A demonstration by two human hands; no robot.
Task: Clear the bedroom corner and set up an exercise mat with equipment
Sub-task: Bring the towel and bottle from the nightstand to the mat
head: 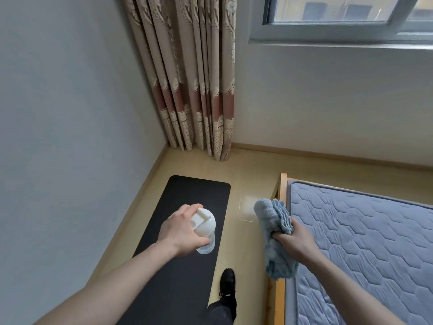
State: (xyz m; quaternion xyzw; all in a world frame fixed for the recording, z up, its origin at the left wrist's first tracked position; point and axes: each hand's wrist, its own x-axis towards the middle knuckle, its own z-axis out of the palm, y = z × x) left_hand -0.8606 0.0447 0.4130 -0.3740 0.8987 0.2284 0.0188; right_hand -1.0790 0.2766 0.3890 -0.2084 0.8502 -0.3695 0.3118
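Floor corner already had the black mat (180, 245) unrolled (equipment step, I'd guess), left hand (180, 231) gripping a white bottle (203, 227), right hand (295, 240) clutching a blue towel (274, 231), both needing setting down by the mat's edge.

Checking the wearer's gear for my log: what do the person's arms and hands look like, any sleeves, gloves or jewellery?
Both forearms are bare, with no sleeves in view. The left hand and right hand wear no gloves, and no watch, bands or rings show.

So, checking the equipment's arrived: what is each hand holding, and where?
Left hand grips the white bottle below its lid; right hand bunches the blue towel mid-length.
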